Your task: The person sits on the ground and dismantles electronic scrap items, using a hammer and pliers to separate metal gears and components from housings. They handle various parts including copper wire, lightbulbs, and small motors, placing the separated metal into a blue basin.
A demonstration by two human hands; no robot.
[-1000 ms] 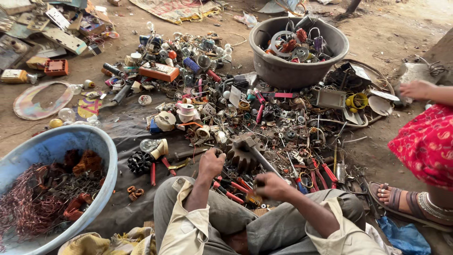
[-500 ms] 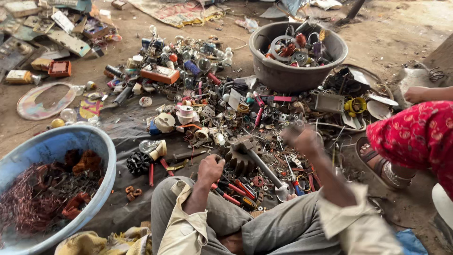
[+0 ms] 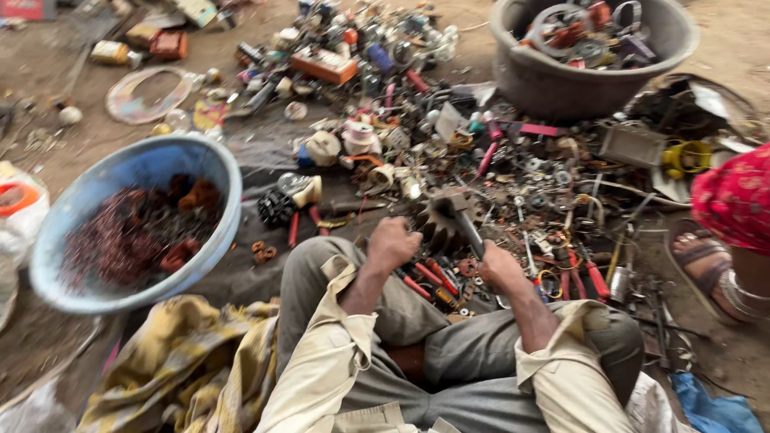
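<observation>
Now back from the scrap pile, the right hand grips a metal rod beside the toothed gear, which the closed left hand steadies just right of the blue basin.

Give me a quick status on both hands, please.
Left hand fisted beside the gear. Right hand gripping its shaft. Pliers and scrap crowd around.

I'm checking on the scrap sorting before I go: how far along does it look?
Partly done. The blue basin already holds a heap of copper wire, and the grey tub holds metal parts. In hand: the left hand and right hand are on a toothed gear on a shaft. Left: the wide spread of loose scrap on the ground.
</observation>
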